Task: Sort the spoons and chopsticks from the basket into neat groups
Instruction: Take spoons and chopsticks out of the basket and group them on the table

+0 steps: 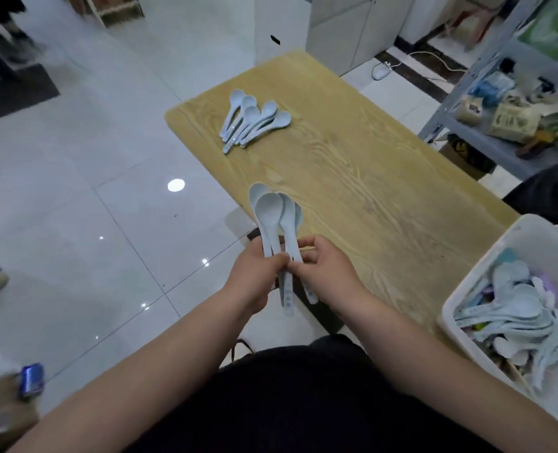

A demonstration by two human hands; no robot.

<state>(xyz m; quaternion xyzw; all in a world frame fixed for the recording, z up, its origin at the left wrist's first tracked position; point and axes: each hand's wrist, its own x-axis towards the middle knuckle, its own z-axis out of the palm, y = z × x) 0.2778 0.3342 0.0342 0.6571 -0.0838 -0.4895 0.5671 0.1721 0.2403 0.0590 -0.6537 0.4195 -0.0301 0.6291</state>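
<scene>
Spoons (pixel 272 217), a pale blue bunch with bowls up, are gripped by their handles in the curled fingers of the left hand (pixel 254 279) and right hand (pixel 331 273) over the table (pixel 369 191) edge, a pile (pixel 253 120) lying at its far end and more in the basket (pixel 477 266) at right.

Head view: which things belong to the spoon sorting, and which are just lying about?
Job: bunch of spoons, gripped by left hand and right hand; sorted spoon pile on the table; basket holding loose spoons.
Lying about: blue can on the floor; shelf clutter.
</scene>
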